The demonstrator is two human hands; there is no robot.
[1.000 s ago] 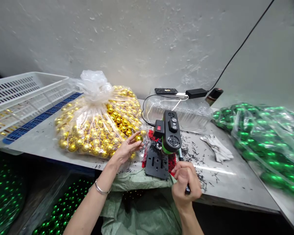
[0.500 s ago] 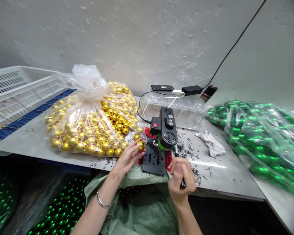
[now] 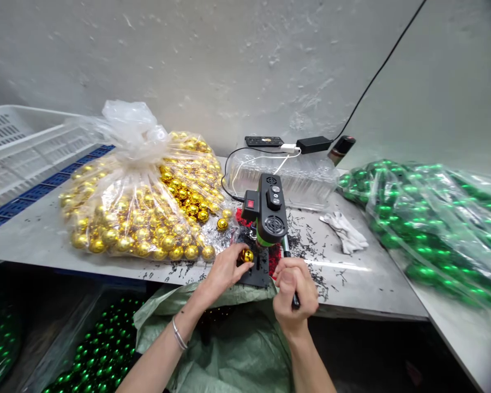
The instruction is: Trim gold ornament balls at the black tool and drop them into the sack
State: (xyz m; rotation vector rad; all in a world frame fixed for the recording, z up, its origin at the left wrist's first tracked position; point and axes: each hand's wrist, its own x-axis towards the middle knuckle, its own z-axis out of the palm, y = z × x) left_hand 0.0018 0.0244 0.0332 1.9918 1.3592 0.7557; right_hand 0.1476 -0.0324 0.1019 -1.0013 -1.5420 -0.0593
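Between its thumb and fingers, my left hand [image 3: 226,268] holds a shiny gold ball [image 3: 246,255] over the black base plate [image 3: 257,274] of a small press-like machine [image 3: 272,213]. My right hand [image 3: 295,289] is closed around the machine's black-handled lever [image 3: 295,299], at the plate's right. A loose gold ball [image 3: 222,224] lies left of the machine, by the opening of a clear bag of gold balls [image 3: 139,218]. Red material [image 3: 275,256] shows behind and beside the plate.
Black scraps are scattered round the machine. A white glove [image 3: 343,230] and a bag of green balls [image 3: 429,218] lie right. Clear plastic trays [image 3: 303,174] stand behind, a white crate [image 3: 33,147] at left. A green sack [image 3: 229,349] hangs below the table edge.
My left hand has moved right with the gold ball, from beside the base plate to over it. My right hand still grips the lever. The view has shifted slightly.
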